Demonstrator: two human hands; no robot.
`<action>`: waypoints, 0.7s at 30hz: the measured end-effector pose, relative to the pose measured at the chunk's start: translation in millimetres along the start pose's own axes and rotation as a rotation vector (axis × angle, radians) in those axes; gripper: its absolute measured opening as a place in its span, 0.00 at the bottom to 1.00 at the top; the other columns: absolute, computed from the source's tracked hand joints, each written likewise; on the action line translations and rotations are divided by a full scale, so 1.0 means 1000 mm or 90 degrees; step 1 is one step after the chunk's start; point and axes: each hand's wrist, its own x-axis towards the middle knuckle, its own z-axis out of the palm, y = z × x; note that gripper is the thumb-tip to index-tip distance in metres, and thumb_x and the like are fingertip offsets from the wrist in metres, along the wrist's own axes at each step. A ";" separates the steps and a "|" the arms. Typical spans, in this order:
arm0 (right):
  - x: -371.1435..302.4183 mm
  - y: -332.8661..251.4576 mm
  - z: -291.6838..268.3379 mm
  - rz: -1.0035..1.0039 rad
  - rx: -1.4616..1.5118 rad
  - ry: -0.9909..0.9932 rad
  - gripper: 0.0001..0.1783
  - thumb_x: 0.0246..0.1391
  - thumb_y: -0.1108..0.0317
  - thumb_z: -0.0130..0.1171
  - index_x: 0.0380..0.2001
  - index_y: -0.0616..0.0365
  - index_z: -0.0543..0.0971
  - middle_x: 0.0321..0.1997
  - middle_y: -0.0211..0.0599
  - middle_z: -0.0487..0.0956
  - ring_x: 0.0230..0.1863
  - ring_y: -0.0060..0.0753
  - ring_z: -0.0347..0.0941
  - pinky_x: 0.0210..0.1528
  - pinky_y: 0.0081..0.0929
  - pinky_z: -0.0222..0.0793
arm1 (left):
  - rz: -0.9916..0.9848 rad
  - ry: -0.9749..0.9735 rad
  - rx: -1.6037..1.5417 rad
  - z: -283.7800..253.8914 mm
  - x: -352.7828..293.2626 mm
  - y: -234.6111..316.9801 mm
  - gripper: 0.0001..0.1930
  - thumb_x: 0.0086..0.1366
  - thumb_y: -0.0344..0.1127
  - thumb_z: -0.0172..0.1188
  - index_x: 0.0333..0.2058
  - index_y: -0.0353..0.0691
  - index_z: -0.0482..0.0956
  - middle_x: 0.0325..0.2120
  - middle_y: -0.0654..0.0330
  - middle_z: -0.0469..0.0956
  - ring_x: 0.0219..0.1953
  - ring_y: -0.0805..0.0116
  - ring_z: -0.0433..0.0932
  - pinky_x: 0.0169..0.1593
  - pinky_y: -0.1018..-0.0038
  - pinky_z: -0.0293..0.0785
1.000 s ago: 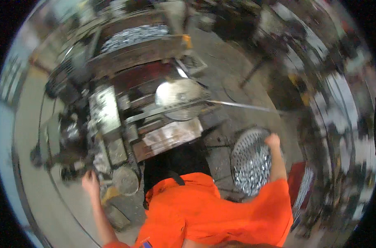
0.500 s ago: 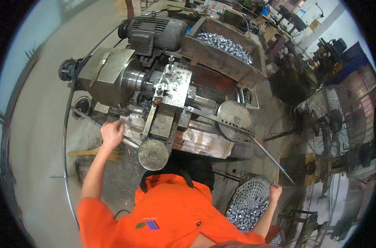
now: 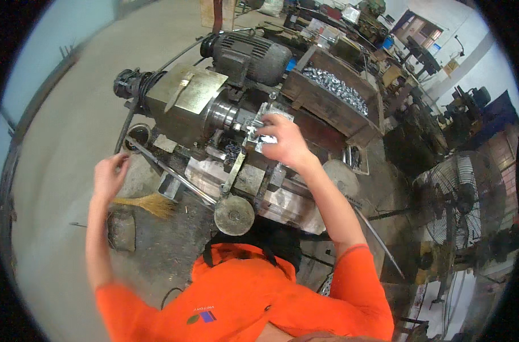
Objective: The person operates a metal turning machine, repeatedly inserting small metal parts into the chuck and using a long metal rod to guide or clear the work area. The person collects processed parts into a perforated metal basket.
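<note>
My right hand [image 3: 285, 141] reaches over the tool post [image 3: 266, 149] of a small metal lathe, fingers bent together beside the spindle chuck [image 3: 222, 117]. What sits between its fingertips is too small to make out. My left hand [image 3: 108, 178] hovers left of a long metal lever [image 3: 176, 175], loosely curled, with a gap between thumb and fingers. It holds nothing that I can see. The lever runs down to a round handwheel [image 3: 234, 215]. Dark metal chips [image 3: 232, 153] lie below the chuck.
Behind the lathe are a ribbed motor [image 3: 252, 56] and a wooden crate [image 3: 322, 114] heaped with small shiny metal parts [image 3: 336, 88]. A straw broom [image 3: 148, 204] lies at left. On the right stand a caged fan [image 3: 456, 196] and a second lever rod [image 3: 379, 242].
My right hand has gone from the rim of the perforated tray at lower right up to the tool post. My left hand has come off the lever and moved left. The view has shifted.
</note>
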 end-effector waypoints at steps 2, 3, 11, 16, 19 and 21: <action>0.031 0.013 0.033 0.009 -0.036 -0.082 0.14 0.25 0.66 0.57 0.22 0.59 0.81 0.38 0.50 0.76 0.41 0.50 0.71 0.44 0.35 0.69 | -0.119 -0.011 0.066 -0.026 -0.027 -0.015 0.09 0.55 0.35 0.56 0.34 0.38 0.78 0.25 0.50 0.77 0.29 0.52 0.76 0.34 0.64 0.71; 0.039 0.021 0.048 0.022 -0.042 -0.108 0.13 0.25 0.66 0.57 0.21 0.60 0.81 0.35 0.51 0.76 0.40 0.51 0.72 0.44 0.35 0.70 | -0.131 -0.006 0.065 -0.031 -0.046 -0.034 0.09 0.55 0.35 0.56 0.34 0.38 0.78 0.24 0.49 0.76 0.29 0.50 0.76 0.33 0.63 0.71; 0.059 0.036 0.083 0.108 0.088 -0.119 0.12 0.27 0.68 0.56 0.21 0.59 0.82 0.28 0.50 0.77 0.34 0.49 0.74 0.39 0.33 0.71 | -0.356 -0.060 -0.038 0.005 -0.146 -0.067 0.21 0.54 0.36 0.60 0.44 0.29 0.71 0.17 0.51 0.73 0.21 0.60 0.73 0.27 0.66 0.68; 0.071 0.020 0.077 0.277 0.162 -0.157 0.12 0.27 0.68 0.56 0.20 0.62 0.81 0.22 0.55 0.76 0.28 0.50 0.76 0.35 0.33 0.71 | -0.406 -0.115 0.062 0.012 -0.122 -0.064 0.19 0.51 0.42 0.63 0.31 0.30 0.71 0.22 0.42 0.75 0.28 0.43 0.75 0.32 0.58 0.70; 0.076 0.024 0.080 0.338 0.179 -0.096 0.13 0.27 0.67 0.56 0.18 0.65 0.79 0.19 0.57 0.74 0.25 0.49 0.75 0.33 0.35 0.71 | -0.375 -0.128 0.196 0.019 -0.112 -0.075 0.14 0.52 0.39 0.60 0.29 0.33 0.72 0.21 0.45 0.75 0.27 0.45 0.75 0.33 0.57 0.71; 0.074 0.025 0.081 0.374 0.168 -0.092 0.13 0.26 0.66 0.56 0.17 0.66 0.79 0.18 0.57 0.74 0.24 0.49 0.75 0.32 0.35 0.70 | -0.325 -0.141 0.297 0.019 -0.108 -0.094 0.10 0.53 0.37 0.58 0.29 0.35 0.73 0.20 0.47 0.76 0.26 0.47 0.76 0.32 0.58 0.71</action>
